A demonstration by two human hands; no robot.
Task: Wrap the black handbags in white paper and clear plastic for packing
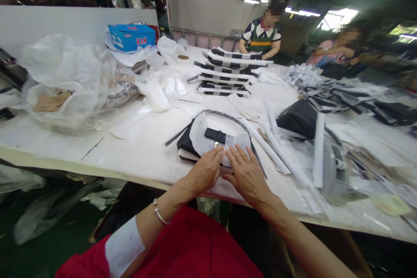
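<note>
A black handbag (pixel 186 144) lies on the table in front of me, with a white protective sheet (pixel 199 132) over its upper face. Across the sheet runs a black strap tab (pixel 213 134) with a metal buckle (pixel 217 143); translucent film covers part of it. The bag's patterned handle (pixel 224 115) arches along the far side. My left hand (pixel 208 169) grips the near edge of the bag below the buckle, fingers together and fingertips partly hidden. Flat on the wrapped front, my right hand (pixel 246 173) has its fingers spread, touching the film.
Wrapped bags (pixel 224 80) are stacked beyond. Rolled white foam strips (pixel 272 145) and another black bag (pixel 298 117) lie to the right. Crumpled plastic (pixel 71 74), a blue box (pixel 132 37) and a tape roll (pixel 183 58) occupy the left and back. A co-worker (pixel 262 37) stands across the table (pixel 146 147).
</note>
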